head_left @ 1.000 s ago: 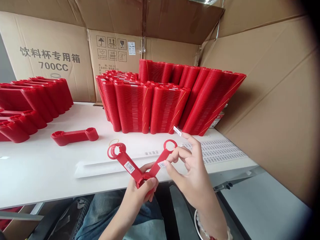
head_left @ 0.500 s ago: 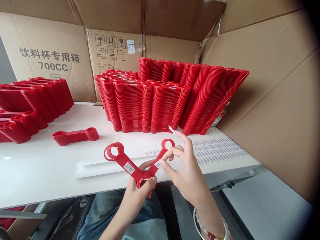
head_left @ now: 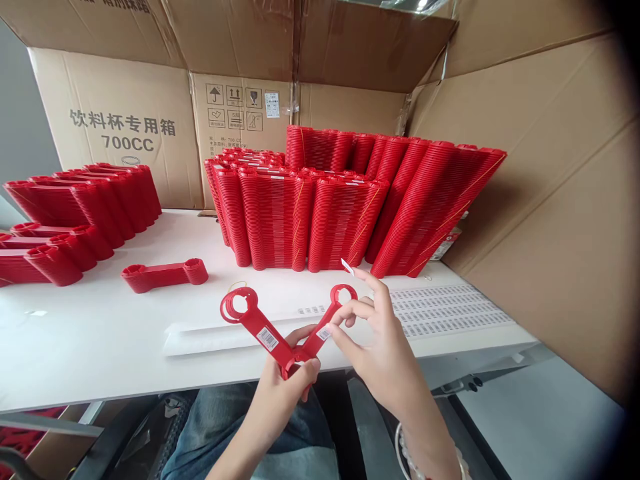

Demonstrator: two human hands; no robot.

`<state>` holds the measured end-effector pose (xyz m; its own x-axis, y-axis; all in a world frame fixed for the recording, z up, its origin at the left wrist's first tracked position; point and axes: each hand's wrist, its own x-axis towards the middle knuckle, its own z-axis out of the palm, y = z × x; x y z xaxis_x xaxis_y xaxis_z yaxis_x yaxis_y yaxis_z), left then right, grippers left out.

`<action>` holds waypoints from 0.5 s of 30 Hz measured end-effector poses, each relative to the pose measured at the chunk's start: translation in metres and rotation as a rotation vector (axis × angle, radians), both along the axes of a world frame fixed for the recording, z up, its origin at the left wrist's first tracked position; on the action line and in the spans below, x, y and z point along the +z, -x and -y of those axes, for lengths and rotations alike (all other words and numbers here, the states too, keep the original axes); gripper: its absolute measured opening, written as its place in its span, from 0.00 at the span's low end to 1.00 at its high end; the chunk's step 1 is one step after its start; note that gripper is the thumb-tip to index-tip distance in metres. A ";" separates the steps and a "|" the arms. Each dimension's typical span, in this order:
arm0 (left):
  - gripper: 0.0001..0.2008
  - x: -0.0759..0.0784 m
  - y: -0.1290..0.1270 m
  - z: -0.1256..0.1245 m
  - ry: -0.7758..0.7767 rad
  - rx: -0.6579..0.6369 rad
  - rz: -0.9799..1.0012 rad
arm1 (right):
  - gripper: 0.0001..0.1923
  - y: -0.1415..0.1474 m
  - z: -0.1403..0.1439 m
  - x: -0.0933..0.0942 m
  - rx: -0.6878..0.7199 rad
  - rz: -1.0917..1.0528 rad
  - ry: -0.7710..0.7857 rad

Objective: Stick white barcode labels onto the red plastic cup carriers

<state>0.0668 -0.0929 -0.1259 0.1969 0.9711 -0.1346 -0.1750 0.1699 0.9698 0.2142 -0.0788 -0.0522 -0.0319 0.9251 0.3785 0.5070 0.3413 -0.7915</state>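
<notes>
My left hand [head_left: 285,390] grips red plastic cup carriers [head_left: 251,321] at their lower ends, fanned into a V above the table edge. Each arm of the V has a ring at its far end and a white barcode label [head_left: 267,339] on its flat strip. My right hand [head_left: 383,347] is at the right arm of the V, thumb and a bent finger at its barcode label [head_left: 324,332]. Another small white label [head_left: 347,267] clings to the raised index fingertip. Whether the thumb presses or pinches the strip's label is hard to see.
Tall stacks of red carriers [head_left: 345,220] stand at the back of the white table [head_left: 100,347], more stacks [head_left: 100,207] at left. A short bundle [head_left: 165,275] lies nearer. Label sheets [head_left: 450,310] lie at right, a pale strip [head_left: 210,340] in front. Cardboard [head_left: 125,93] walls the back.
The whole scene has shifted slightly right and down as the head view moved. Both hands keep nearly the same pose on the carriers and label.
</notes>
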 end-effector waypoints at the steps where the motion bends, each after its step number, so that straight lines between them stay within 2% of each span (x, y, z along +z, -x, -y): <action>1: 0.33 0.000 0.000 0.000 0.002 0.000 -0.003 | 0.28 0.000 0.000 -0.001 0.004 0.004 0.003; 6: 0.31 0.002 -0.001 -0.001 0.000 0.010 -0.010 | 0.30 -0.001 -0.002 -0.005 0.003 0.005 -0.006; 15: 0.31 0.012 -0.002 0.002 0.008 0.037 -0.002 | 0.29 0.003 -0.003 -0.005 -0.012 0.066 0.002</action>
